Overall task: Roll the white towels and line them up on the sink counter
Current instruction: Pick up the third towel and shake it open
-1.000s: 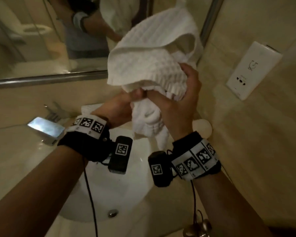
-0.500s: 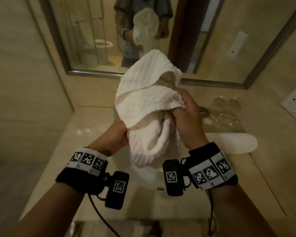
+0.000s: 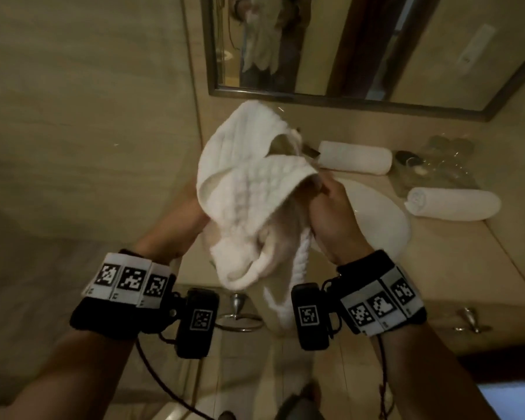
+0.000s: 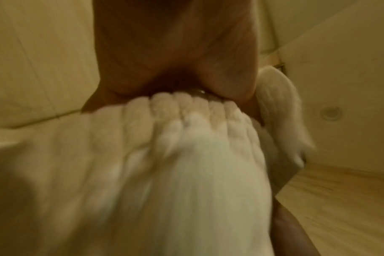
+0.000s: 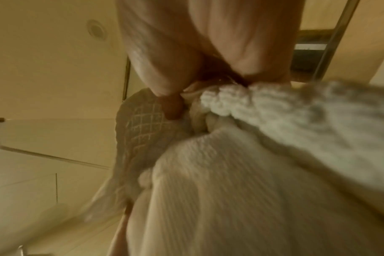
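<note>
- White waffle-weave towel (image 3: 249,201) hangs bunched in the air over the sink (image 3: 385,225), my left hand (image 3: 179,228) and right hand (image 3: 331,225) both gripping it. Two rolled towels (image 3: 353,157) (image 3: 455,203) lie on the bench (image 3: 455,256) near the mirror (image 3: 361,50). I judge I should find two corners and shake it flat before rolling.
- Left wrist view, blurred: thick, soft ridges of cloth gather in my closed fingers (image 4: 228,78).
- Right wrist view: thumb (image 5: 171,104) and fingers pinch a knobbly hem; the diamond grid looks limp and likely to slump.
</note>
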Demonstrator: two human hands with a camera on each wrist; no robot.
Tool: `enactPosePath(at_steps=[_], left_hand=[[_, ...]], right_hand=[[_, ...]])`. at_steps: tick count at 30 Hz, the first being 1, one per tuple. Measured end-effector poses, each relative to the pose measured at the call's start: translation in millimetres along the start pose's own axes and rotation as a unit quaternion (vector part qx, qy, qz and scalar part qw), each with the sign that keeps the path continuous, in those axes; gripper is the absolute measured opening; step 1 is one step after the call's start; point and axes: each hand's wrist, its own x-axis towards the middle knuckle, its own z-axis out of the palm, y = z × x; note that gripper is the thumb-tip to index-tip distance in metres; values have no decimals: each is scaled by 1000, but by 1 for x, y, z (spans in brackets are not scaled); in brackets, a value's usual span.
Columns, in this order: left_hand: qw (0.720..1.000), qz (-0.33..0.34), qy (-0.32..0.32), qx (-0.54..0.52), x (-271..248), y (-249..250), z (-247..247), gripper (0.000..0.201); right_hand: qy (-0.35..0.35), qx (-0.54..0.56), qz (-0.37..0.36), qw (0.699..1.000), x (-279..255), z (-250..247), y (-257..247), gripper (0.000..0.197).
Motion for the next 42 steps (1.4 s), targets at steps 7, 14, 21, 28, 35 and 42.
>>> enactPosePath(at_steps=[7,14,21,28,35,42], left_hand=[[995,38,-12,90,-57,7,-23,14],[991,-24,45,124,-67,6,-18,81],[980,130,-60,137,-76,4,20,42],[949,190,37,248,-76,17,23,21],[934,278,71,213,-75,26,18,31],[912,184,141,339,-60,25,-7,12]], right_hand=[[-76,-55,60,994,-38,21,-6,28],[-33,-114,43,992,-58,25,-21,27],[-120,-169,0,978,-85,31,-9,21],[-87,-167,-72,980,-81,13,-17,22],[-111,-309,12,944,-74,-5,9,7],[-23,-401,42,915,-64,-30,54,30]])
